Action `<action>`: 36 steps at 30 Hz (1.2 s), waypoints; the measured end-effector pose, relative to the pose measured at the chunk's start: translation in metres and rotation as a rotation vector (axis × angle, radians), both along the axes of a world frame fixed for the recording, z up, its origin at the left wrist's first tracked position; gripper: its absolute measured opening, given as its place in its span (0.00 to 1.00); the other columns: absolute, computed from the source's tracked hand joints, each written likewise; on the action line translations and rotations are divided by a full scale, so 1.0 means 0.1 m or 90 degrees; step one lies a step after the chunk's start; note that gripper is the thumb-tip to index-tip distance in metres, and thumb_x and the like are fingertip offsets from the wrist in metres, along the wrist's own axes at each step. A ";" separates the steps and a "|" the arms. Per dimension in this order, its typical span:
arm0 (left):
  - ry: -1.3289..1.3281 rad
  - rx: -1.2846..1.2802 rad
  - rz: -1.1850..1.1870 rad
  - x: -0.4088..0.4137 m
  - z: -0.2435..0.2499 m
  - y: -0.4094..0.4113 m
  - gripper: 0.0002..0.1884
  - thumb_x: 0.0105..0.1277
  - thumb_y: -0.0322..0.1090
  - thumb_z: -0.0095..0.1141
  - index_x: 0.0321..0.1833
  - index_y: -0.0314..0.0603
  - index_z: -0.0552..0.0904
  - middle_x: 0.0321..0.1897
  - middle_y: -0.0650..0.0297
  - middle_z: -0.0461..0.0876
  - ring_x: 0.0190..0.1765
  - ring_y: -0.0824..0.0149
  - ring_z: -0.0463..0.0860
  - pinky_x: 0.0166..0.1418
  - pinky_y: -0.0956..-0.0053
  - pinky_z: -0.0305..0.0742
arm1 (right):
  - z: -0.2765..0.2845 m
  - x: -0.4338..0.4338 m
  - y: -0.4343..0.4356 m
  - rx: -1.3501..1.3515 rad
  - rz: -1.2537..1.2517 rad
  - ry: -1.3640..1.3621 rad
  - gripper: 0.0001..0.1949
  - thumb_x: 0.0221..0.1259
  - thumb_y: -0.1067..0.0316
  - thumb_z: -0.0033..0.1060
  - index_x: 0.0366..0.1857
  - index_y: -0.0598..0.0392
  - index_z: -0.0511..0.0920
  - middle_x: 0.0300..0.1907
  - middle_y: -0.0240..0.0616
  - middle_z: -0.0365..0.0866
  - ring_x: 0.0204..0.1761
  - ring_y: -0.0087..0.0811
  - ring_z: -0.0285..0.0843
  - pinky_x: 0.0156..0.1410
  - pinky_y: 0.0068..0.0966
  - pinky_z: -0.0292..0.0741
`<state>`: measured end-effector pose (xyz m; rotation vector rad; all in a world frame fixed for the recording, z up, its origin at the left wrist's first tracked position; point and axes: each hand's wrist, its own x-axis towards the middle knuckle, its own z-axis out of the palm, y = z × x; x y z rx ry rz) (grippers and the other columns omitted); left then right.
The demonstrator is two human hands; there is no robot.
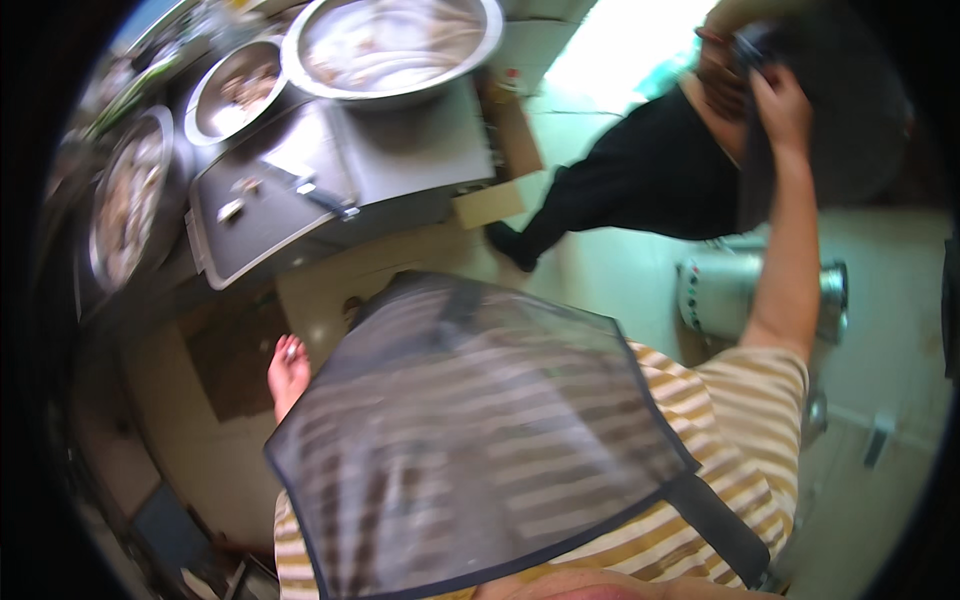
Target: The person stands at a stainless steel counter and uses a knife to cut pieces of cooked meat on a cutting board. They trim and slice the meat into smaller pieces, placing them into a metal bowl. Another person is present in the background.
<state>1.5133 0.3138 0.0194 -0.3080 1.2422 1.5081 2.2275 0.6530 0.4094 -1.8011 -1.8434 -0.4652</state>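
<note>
My right hand [784,105] is raised at the upper right, its fingers closed on the edge of a dark cloth garment [832,142] on another person. That person's hand [721,79] is close beside mine at the same cloth; blur hides the exact grip. My left hand [289,367] hangs low at my side, fingers curled; a small pale spot shows at them, and whether it is a held thing is unclear. A translucent dark-edged apron [480,420] covers my striped shirt [750,427].
On the steel worktable [420,154], a tray [262,232] carries a broad-bladed knife [300,176] and small food pieces. Around it stand a large basin [390,94], a bowl of meat pieces [251,90] and another basin [131,202]. A cardboard box [491,202] and a metal cylinder [720,292] are below.
</note>
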 end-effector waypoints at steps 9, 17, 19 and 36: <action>0.033 0.086 -0.013 -0.48 0.37 0.71 0.08 0.71 0.31 0.56 0.50 0.39 0.78 0.40 0.58 0.83 0.41 0.65 0.84 0.43 0.70 0.84 | -0.70 -1.56 -0.96 0.007 0.162 -0.098 0.04 0.61 0.73 0.57 0.38 0.55 0.78 0.49 0.40 0.78 0.39 0.37 0.80 0.44 0.30 0.78; 0.150 0.093 -0.117 -1.07 0.78 1.18 0.08 0.73 0.35 0.54 0.48 0.38 0.77 0.39 0.61 0.82 0.40 0.68 0.83 0.42 0.74 0.84 | -1.63 -3.68 -1.11 -0.222 0.294 0.116 0.04 0.58 0.73 0.59 0.36 0.55 0.78 0.51 0.40 0.78 0.32 0.32 0.82 0.38 0.27 0.80; 0.202 0.092 -0.161 -1.23 0.81 1.33 0.08 0.73 0.35 0.53 0.48 0.38 0.77 0.40 0.61 0.81 0.40 0.68 0.83 0.43 0.72 0.84 | -1.79 -4.07 -1.17 -0.254 0.331 0.169 0.04 0.58 0.73 0.59 0.36 0.55 0.78 0.51 0.41 0.77 0.30 0.32 0.82 0.38 0.27 0.80; 0.844 0.056 -0.563 -1.37 0.44 2.66 0.21 0.53 0.29 0.67 0.51 0.42 0.79 0.47 0.56 0.79 0.48 0.59 0.81 0.57 0.67 0.76 | -2.24 -5.12 -1.11 -0.469 0.382 0.166 0.05 0.60 0.66 0.61 0.34 0.52 0.78 0.43 0.35 0.78 0.36 0.40 0.81 0.42 0.33 0.78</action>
